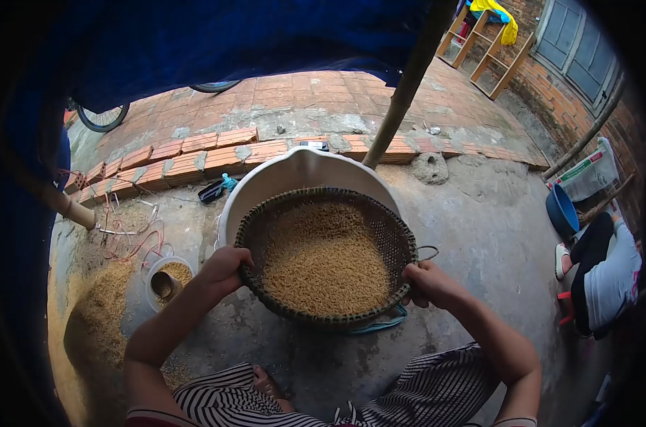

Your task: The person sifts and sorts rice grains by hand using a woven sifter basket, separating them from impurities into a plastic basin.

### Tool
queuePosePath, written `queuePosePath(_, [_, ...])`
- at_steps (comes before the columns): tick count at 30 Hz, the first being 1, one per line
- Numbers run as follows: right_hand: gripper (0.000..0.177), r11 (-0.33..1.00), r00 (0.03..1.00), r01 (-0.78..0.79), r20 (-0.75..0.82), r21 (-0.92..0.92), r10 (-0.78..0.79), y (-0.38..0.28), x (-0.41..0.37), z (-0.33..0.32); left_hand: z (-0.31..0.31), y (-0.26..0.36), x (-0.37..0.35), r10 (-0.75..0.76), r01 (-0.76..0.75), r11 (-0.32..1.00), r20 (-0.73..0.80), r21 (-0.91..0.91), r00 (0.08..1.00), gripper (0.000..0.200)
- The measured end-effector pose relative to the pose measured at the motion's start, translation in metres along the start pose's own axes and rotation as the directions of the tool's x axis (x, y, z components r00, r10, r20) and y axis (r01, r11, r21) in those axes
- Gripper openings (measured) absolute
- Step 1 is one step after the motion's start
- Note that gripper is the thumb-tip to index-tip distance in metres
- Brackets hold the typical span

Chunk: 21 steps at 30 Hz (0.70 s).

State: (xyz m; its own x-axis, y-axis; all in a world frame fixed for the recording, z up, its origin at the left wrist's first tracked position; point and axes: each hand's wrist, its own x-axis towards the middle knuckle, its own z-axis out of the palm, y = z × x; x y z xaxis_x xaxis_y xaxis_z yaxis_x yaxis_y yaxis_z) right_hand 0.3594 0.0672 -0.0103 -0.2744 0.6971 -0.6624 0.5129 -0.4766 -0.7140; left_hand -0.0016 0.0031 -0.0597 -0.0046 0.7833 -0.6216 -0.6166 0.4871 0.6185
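A round woven sieve basket (259,297) with a dark bound rim is held between my two hands, tilted a little toward me. Tan grain (326,270) covers much of its mesh. My left hand (225,270) grips the rim on the left, thumb over the edge. On the right side, my right hand (429,283) closes round the rim near a small wire loop (428,252). Behind and partly beneath the sieve stands a large pale basin (266,178); the sieve hides its near part and its contents.
At left, a white bucket (153,290) holds grain and a can, beside a grain heap (106,313). A bamboo pole (401,107) rises behind the basin near a low brick row (184,164). At right sit another person (611,277) and a blue tub (561,212).
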Motion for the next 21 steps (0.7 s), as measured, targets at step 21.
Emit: queuePosePath(21, [0.022, 0.985, 0.989, 0.150, -0.023, 0.088, -0.149, -0.006, 0.044, 0.033, -0.032, 0.020, 0.061, 0.290, -0.291, 0.954, 0.031, 0.074, 0.957, 0.036])
